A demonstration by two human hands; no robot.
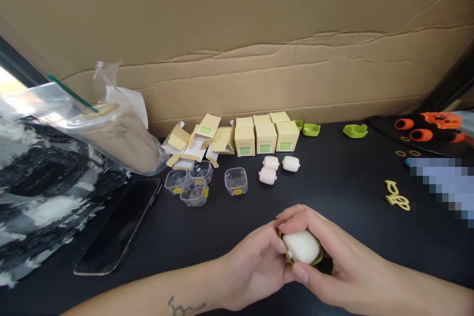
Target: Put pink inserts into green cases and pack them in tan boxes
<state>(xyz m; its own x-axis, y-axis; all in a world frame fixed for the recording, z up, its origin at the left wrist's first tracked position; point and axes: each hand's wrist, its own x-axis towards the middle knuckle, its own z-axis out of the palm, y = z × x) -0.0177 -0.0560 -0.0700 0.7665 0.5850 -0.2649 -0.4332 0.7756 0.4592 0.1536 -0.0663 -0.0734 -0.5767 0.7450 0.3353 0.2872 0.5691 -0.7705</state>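
Both of my hands meet low in the middle of the black table (351,182). My left hand (255,266) and my right hand (333,261) are closed together around a small white rounded case (301,246) that sits in a green cover, only the cover's rim showing. Beyond them lie three loose pale cases (276,169). Several clear plastic tubs (202,181) stand further left. A row of small yellow boxes (264,137) with green labels stands at the back, with opened boxes (196,140) beside them.
A phone (120,224) lies face up at the left beside a black-and-white cloth (40,192) and an iced drink in a plastic bag (114,131). Green covers (354,131) and orange and yellow pieces (425,128) lie at the right. A cardboard wall (259,34) stands behind.
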